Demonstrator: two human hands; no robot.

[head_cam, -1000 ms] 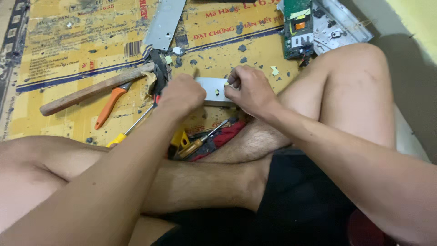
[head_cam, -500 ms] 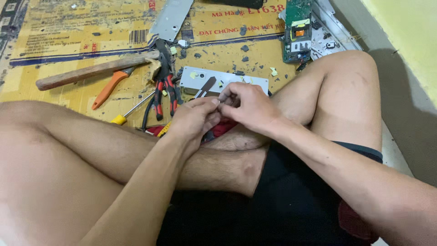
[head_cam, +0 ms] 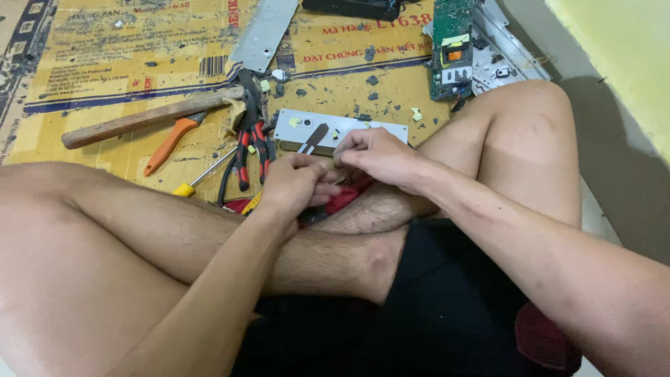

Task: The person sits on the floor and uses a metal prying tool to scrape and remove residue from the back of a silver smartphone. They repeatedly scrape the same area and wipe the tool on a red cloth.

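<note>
Fingers of our left hand (head_cam: pixel 296 185) and right hand (head_cam: pixel 373 157) pinch shut together, contents hidden, at 6 o'clock of the grey metal plate (head_cam: pixel 338 131); red-handled pliers (head_cam: pixel 250 143) at 9.

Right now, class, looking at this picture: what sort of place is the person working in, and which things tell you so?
Probably a makeshift repair spot on the floor of a home, not a proper workshop. The person sits cross-legged on flattened cardboard, with a hammer, pliers and a green circuit board scattered about.
</note>
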